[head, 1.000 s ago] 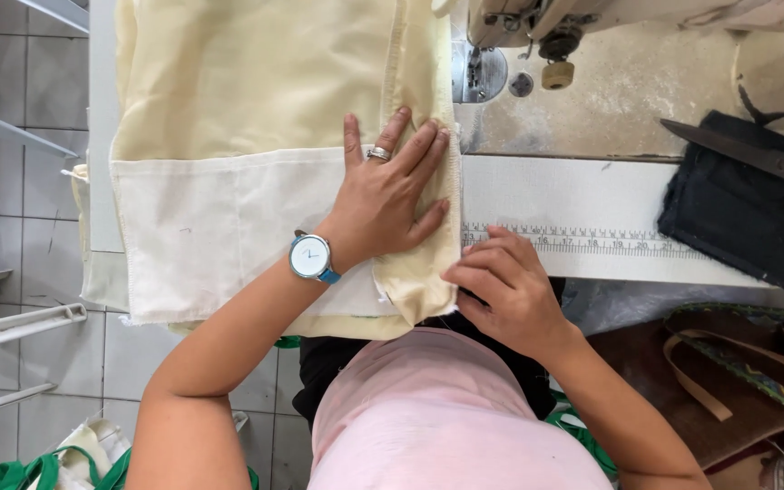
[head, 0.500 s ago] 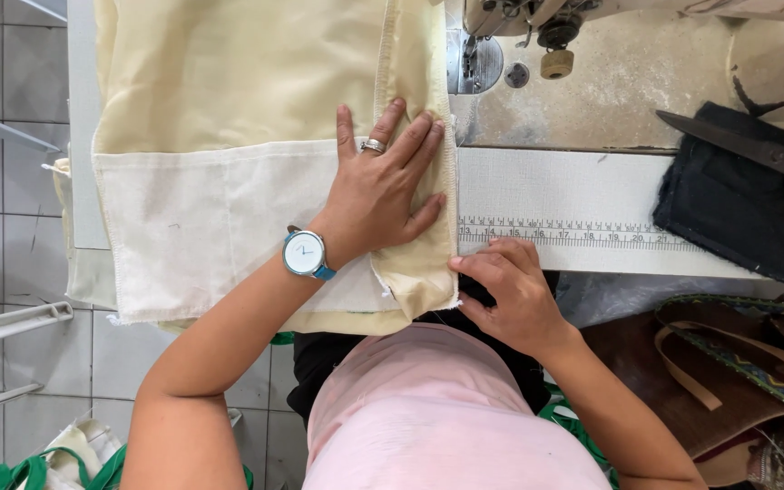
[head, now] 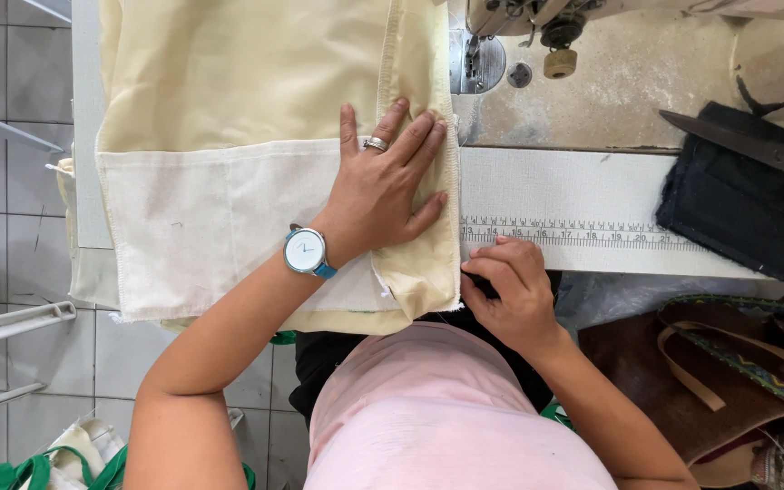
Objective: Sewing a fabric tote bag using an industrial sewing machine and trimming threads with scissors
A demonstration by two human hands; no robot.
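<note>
The cream fabric piece [head: 256, 136] lies flat on the counter [head: 583, 195], just left of the sewing machine [head: 537, 27]. The left hand [head: 383, 195] presses on it, fingers spread (ring and watch on show). The right hand [head: 510, 290] sits at the fabric's right edge, fingers curled, pinching the hem. Black cloth [head: 737, 213] with scissors [head: 764, 154] lies well right of the machine.

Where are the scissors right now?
In the head view the scissors lie at the far right of the sewing table, on top of a folded black cloth, to the right of the sewing machine's needle area and away from both hands.
</note>
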